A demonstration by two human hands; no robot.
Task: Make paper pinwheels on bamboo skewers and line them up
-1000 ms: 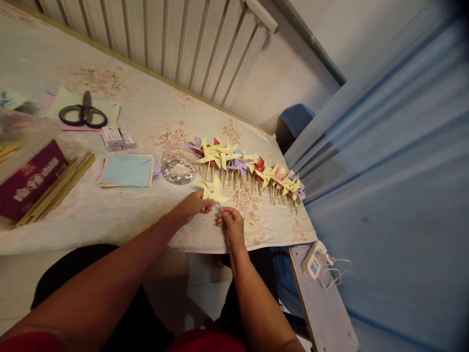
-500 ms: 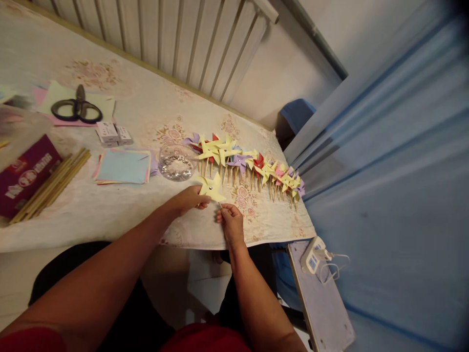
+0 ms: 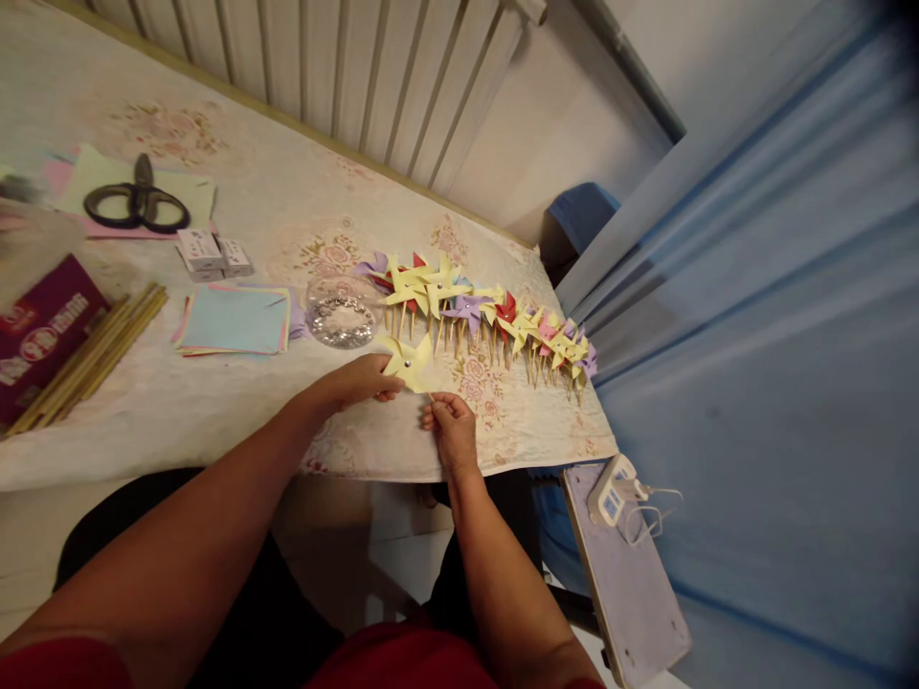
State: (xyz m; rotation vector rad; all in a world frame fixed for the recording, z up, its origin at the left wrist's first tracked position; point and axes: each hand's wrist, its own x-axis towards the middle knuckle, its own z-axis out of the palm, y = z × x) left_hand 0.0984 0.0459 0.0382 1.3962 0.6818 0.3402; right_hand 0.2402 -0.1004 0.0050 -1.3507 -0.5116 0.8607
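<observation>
A pale yellow paper pinwheel with a small shiny pin at its centre is held between my hands over the table. My left hand pinches the pinwheel's left blade edge. The fingers of my right hand are closed round its thin stick, just below the paper. Behind them lies a row of finished-looking pinwheels in yellow, purple, red and pink, sticks pointing toward me. Left of that row is a round clear dish of small shiny metal pieces.
On the left are stacked coloured paper squares, small white boxes, scissors on paper, a bundle of sticks and a purple box. A power strip sits on a stool at right, beside a blue curtain.
My left hand and the pinwheel have shifted slightly left, and the view has turned a little. Both hands keep their hold.
</observation>
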